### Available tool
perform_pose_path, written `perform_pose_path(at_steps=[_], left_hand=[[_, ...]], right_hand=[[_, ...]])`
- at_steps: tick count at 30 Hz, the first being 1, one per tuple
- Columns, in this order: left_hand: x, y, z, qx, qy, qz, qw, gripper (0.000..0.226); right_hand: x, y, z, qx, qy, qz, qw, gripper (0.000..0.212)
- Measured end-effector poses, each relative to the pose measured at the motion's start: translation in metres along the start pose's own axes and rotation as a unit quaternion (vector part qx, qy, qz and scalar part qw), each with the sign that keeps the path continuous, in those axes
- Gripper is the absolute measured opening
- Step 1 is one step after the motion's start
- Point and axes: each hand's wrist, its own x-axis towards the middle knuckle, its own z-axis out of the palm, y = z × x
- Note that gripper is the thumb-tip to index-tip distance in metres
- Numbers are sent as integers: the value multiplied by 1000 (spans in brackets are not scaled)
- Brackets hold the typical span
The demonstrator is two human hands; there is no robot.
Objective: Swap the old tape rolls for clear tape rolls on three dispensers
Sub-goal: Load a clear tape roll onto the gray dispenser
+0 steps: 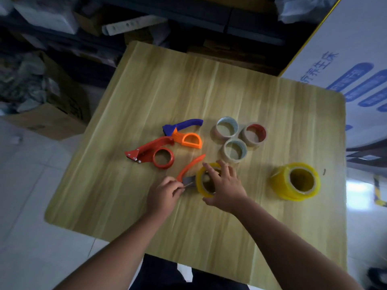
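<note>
Three clear tape rolls lie clustered on the wooden table. An empty red dispenser and a blue and orange dispenser lie to their left. A third dispenser with an orange handle carries a yellow tape roll. My right hand grips that yellow roll from above. My left hand pinches the dispenser's metal front end. A bigger yellow tape stack stands to the right.
A white printed box stands against the table's far right corner. Cardboard boxes and dark shelving sit on the floor behind and to the left. White floor tiles show around the table.
</note>
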Motion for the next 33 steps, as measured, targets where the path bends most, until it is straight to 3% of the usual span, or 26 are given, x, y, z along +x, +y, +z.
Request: perform_pose_path(at_steps=[11,16,26,30,33], left_hand=[[-15,8,27,-112,80,-87,987,7],[-13,8,30,-94,88,-86,988,7],[-24,-12,31,-31,82,-59,994,10],[-25,-16,46,-64,132,-82,986,10],[-24,-13,57,-102,192,-82,973,5]], right_hand=[[8,4,5,-7,-8,-24,1000,115],[16,9,13,59,-71,-4,996,116],[19,-2,32,20,-48,-16,999,113],[20,-2,39,24,-48,-8,998,114],[18,-1,46,-33,-38,-8,999,115]])
